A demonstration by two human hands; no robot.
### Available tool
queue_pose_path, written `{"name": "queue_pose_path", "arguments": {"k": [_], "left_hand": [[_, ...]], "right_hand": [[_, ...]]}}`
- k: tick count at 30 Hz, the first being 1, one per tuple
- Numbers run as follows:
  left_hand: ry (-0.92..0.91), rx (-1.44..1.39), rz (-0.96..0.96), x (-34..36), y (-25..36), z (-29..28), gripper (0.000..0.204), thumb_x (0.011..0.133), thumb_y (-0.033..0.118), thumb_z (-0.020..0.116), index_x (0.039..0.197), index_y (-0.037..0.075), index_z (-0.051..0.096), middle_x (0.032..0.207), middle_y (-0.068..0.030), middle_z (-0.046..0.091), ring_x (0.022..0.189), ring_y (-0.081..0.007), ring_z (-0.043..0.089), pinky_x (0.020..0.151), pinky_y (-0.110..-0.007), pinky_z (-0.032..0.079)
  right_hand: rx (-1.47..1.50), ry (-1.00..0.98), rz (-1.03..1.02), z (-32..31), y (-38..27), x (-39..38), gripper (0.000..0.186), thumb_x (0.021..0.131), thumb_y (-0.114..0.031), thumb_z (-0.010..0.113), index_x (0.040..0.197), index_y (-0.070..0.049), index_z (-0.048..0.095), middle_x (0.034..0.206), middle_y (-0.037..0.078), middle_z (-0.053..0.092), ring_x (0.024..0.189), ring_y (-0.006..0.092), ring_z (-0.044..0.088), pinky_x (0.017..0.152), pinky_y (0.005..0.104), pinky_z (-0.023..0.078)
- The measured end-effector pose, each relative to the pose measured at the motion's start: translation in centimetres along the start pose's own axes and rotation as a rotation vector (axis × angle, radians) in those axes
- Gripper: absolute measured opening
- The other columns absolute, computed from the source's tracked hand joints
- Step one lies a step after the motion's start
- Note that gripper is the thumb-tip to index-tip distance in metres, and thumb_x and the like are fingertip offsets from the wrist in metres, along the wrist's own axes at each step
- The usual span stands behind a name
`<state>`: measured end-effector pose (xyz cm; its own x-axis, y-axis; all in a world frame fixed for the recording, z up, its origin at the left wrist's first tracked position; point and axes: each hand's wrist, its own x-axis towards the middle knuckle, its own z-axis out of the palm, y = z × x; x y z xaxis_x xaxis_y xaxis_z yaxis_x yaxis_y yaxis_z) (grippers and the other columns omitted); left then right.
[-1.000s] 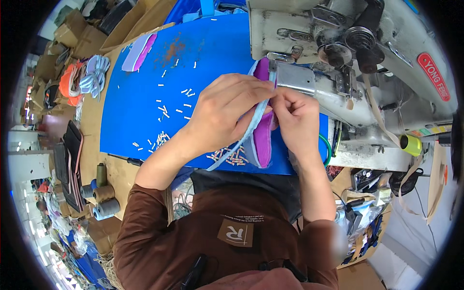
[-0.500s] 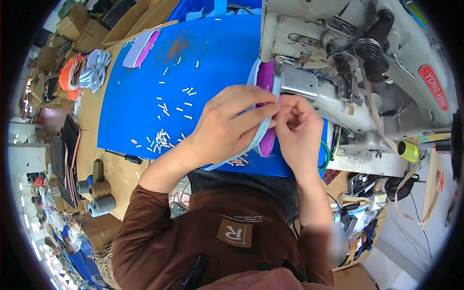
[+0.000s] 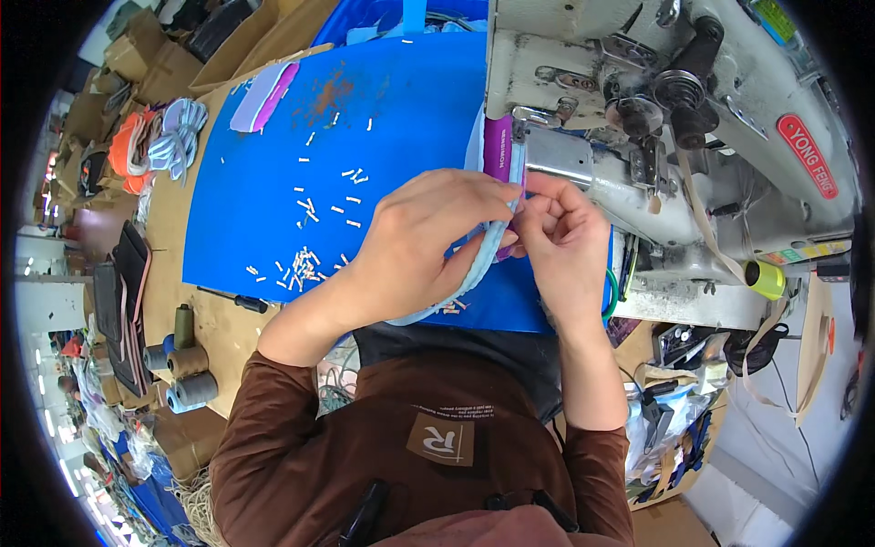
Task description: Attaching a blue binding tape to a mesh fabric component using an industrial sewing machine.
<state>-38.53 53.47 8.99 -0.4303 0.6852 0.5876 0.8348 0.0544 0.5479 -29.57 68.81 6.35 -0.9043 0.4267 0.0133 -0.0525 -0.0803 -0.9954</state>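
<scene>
My left hand [image 3: 428, 232] and right hand [image 3: 561, 242] pinch the purple strip [image 3: 498, 150]; the needle at 1 o'clock could nick my fingertips.

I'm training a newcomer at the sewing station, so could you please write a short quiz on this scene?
1. True or false: both hands grip the purple piece with light-blue edging.
2. What litters the blue mat? A) small pale snippets B) buttons C) pins
3. Where do the thread spools stand: the person's left or right?

Key: 1 true: left hand and right hand pinch it beside the sewing machine. 2 A. 3 left.
</scene>
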Motion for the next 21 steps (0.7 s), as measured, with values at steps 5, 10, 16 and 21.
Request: {"name": "queue_pose_path", "arguments": {"k": [5, 10, 16, 21], "left_hand": [[0.028, 0.182, 0.057, 0.9, 0.3, 0.3, 0.022, 0.077, 0.004, 0.079, 0.097, 0.005, 0.072, 0.111, -0.0091, 0.073, 0.101, -0.0279, 0.069, 0.085, -0.036, 0.056], [0.039, 0.099, 0.036, 1.0, -0.6, 0.4, 0.024, 0.076, 0.005, 0.079, 0.099, 0.005, 0.072, 0.107, -0.0086, 0.073, 0.099, -0.0279, 0.070, 0.084, -0.035, 0.056], [0.001, 0.144, 0.121, 1.2, -1.7, 0.2, 0.024, 0.077, 0.005, 0.079, 0.100, 0.005, 0.072, 0.105, -0.0085, 0.073, 0.099, -0.0278, 0.070, 0.083, -0.036, 0.056], [-0.010, 0.164, 0.184, 1.8, -2.1, 0.4, 0.024, 0.079, 0.006, 0.078, 0.103, 0.004, 0.072, 0.105, -0.0100, 0.073, 0.099, -0.0289, 0.069, 0.083, -0.037, 0.057]], "right_hand": [[0.002, 0.032, -0.057, 0.4, 0.3, 0.6, 0.016, 0.099, 0.001, 0.058, 0.114, 0.003, 0.061, 0.085, 0.003, 0.068, 0.070, 0.0060, 0.065, 0.058, 0.0192, 0.052], [-0.045, 0.043, -0.057, 0.3, 0.7, 0.4, 0.010, 0.099, 0.000, 0.058, 0.108, 0.002, 0.062, 0.084, 0.003, 0.068, 0.068, 0.0057, 0.064, 0.057, 0.0199, 0.052], [-0.077, 0.032, -0.112, 0.4, 1.5, 0.8, 0.008, 0.094, -0.002, 0.067, 0.088, 0.004, 0.067, 0.069, 0.003, 0.068, 0.058, 0.0048, 0.062, 0.052, 0.0212, 0.051], [-0.130, 0.036, -0.117, 0.4, 1.0, 1.8, 0.007, 0.096, 0.002, 0.059, 0.095, 0.004, 0.066, 0.073, 0.004, 0.068, 0.059, 0.0062, 0.062, 0.051, 0.0202, 0.050]]}}
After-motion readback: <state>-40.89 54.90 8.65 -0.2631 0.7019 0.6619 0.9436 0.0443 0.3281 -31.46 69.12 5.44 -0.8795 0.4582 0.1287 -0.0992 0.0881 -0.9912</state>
